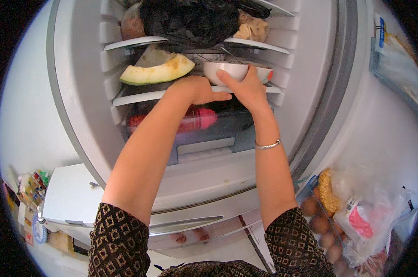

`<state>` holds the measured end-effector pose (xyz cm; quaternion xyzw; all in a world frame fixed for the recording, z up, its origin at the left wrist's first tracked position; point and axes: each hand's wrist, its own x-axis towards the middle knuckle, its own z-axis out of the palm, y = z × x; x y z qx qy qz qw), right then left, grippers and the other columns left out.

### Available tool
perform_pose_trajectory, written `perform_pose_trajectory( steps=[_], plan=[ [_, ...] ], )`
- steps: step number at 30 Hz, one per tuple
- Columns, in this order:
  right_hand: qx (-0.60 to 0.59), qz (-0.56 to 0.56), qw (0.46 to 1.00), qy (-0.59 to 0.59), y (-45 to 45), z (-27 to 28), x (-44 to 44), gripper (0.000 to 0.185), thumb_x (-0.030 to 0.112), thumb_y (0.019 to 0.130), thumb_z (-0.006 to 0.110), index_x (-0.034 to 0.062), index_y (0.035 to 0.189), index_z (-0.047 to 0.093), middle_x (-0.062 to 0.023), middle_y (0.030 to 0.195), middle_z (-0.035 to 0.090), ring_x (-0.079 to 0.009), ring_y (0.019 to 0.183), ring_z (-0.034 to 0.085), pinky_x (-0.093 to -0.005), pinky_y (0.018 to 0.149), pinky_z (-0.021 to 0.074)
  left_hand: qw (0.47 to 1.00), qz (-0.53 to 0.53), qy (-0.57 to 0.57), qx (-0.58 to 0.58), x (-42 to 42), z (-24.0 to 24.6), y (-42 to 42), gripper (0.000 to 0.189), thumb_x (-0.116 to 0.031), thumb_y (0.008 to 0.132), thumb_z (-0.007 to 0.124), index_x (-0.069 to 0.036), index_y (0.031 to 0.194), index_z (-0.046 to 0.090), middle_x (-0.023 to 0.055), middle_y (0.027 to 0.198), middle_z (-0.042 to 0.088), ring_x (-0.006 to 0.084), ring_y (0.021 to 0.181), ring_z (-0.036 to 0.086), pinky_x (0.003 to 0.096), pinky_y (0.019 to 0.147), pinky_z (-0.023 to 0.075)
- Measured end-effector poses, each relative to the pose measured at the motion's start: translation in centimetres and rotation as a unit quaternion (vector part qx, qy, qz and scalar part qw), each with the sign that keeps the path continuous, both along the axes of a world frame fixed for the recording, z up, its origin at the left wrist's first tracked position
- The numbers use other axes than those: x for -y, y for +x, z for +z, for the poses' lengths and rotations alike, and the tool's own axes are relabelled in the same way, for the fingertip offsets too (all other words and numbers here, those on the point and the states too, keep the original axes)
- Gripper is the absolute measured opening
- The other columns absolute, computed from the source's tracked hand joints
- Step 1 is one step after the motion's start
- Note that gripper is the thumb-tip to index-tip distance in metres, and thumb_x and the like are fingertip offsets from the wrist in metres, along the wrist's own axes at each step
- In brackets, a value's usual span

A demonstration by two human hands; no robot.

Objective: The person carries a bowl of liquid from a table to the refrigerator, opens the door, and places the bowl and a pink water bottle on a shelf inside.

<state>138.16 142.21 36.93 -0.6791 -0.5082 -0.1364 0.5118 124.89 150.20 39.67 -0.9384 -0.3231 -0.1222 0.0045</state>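
Observation:
My right hand (pixel 248 90) grips a small white bowl (pixel 212 72), thumb on its front and fingers by its right side. A spoon handle (pixel 231 53) slants up behind the bowl's rim. My left hand (pixel 195 90) is at the front edge of the refrigerator shelf (pixel 139 98), thumb stretched right below the bowl. Its other fingers are hidden, so its hold cannot be made out. A cut wedge of pale melon with green rind (pixel 157 71) lies on the shelf left of the bowl. Partly behind my right hand stands another bowl with a red pattern (pixel 267 74).
Black plastic bags (pixel 191 20) fill the shelf above. Below, a clear drawer (pixel 236 124) holds a pink-capped container (pixel 205 117). On the open door at right, a rack holds eggs (pixel 319 223) and plastic bags (pixel 364 218). A white cabinet (pixel 70 194) stands at lower left.

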Motion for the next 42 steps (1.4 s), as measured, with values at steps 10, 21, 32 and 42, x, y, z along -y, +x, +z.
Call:
perform_pose_trajectory(
  steps=[10, 21, 32, 42],
  plan=[
    [0.01, -0.014, 1.0, 0.024, 0.2, -0.4, -0.4, 0.104, 0.068, 0.061, 0.061, -0.0085, 0.126, 0.033, -0.029, 0.113, 0.054, -0.0426, 0.107, 0.052, -0.0413, 0.096, 0.0351, 0.983, -0.051, 0.121, 0.132, -4.6, -3.0, 1.2, 0.089, -0.071, 0.068, 0.051, 0.002, 0.118, 0.053, 0.0237, 0.123, 0.049, 0.0349, 0.115, 0.048, 0.0374, 0.098, 0.0361],
    [0.026, -0.026, 0.999, 0.018, 0.7, -0.6, -0.8, 0.102, 0.068, 0.061, 0.063, -0.0081, 0.123, 0.038, -0.023, 0.113, 0.056, -0.0344, 0.107, 0.054, -0.037, 0.095, 0.0363, 0.999, -0.028, 0.014, 0.007, -2.0, -0.4, 1.4, 0.104, -0.082, 0.058, 0.05, 0.001, 0.119, 0.053, 0.0226, 0.122, 0.051, 0.0324, 0.116, 0.048, 0.0357, 0.099, 0.0363],
    [0.027, -0.07, 0.997, 0.02, -0.5, -0.8, -0.7, 0.106, 0.071, 0.061, 0.06, -0.0062, 0.128, 0.033, -0.0253, 0.116, 0.053, -0.037, 0.111, 0.051, -0.0391, 0.096, 0.0344, 0.977, 0.014, 0.189, 0.099, 1.5, -3.1, -0.7, 0.068, -0.06, 0.079, 0.049, 0.005, 0.095, 0.059, 0.0236, 0.103, 0.059, 0.0354, 0.094, 0.058, 0.0424, 0.08, 0.0469],
    [0.049, 0.096, 0.994, 0.013, 3.3, -0.3, -1.4, 0.108, 0.071, 0.062, 0.058, -0.0046, 0.134, 0.027, -0.0271, 0.121, 0.05, -0.037, 0.116, 0.047, -0.0389, 0.099, 0.0332, 0.96, -0.019, 0.159, 0.229, 1.9, -3.6, -1.9, 0.043, -0.041, 0.087, 0.049, 0.0, 0.085, 0.063, 0.0177, 0.084, 0.063, 0.0323, 0.082, 0.061, 0.0417, 0.074, 0.048]
  ],
)
